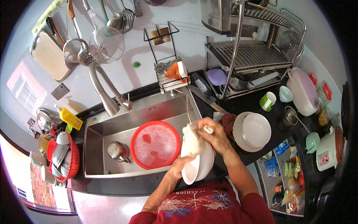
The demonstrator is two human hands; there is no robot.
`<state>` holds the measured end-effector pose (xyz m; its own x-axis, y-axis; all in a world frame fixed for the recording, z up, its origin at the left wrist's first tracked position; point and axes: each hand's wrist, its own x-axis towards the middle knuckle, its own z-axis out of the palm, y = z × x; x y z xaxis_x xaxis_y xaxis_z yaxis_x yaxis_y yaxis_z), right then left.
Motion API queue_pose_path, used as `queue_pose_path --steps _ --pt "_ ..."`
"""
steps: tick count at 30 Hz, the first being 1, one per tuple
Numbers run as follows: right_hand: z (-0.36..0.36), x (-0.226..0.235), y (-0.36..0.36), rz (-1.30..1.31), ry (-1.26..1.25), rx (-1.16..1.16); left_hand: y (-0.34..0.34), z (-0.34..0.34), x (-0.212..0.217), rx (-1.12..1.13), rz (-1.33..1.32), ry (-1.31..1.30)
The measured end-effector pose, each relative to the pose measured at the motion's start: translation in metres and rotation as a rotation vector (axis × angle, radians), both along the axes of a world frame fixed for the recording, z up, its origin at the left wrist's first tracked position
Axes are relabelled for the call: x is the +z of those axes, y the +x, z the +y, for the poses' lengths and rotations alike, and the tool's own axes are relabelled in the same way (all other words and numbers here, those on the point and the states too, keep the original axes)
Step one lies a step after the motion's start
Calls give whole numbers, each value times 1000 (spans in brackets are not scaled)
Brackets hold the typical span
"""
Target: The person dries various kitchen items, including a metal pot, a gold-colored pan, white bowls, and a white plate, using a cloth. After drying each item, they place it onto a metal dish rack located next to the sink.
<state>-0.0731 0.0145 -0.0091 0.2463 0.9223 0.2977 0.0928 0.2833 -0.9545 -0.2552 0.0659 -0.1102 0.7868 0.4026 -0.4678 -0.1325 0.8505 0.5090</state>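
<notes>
Wiping a bowl (206, 164), seemingly partway

The left hand (177, 168) has its fingers clamped on the bowl; the right hand (218, 138) clamps a cloth (193, 142) against it. Right of the right fingers, stacked dishes (256, 130) look done. Left of the left fingers, suds hide whether the basin (133, 146) holds more.

A glossy pale wall (130, 48) spanned the upper frame, a window-shaped patch of light (25, 91) and a socket plate (60, 91) at its left. A black countertop (123, 189) crossed the middle above white cabinet fronts (106, 203); brightness flooded the lower left.
</notes>
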Motion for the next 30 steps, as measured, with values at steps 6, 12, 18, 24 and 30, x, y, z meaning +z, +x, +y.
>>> queue_pose_path --steps 6,12,18,24,30 --pt "21 -51 -10 665 -74 29 -1 4 -4 24 58 20" --pt "11 -77 -29 835 -33 -263 4 14 -21 198 71 31" --pt "-9 -94 -41 1011 157 -93 15 21 -4 510 71 98" --pt "-11 -73 -50 931 105 -287 26 6 12 661 121 305" --pt "-4 -49 -45 377 37 -490 33 -7 35 617 103 342"
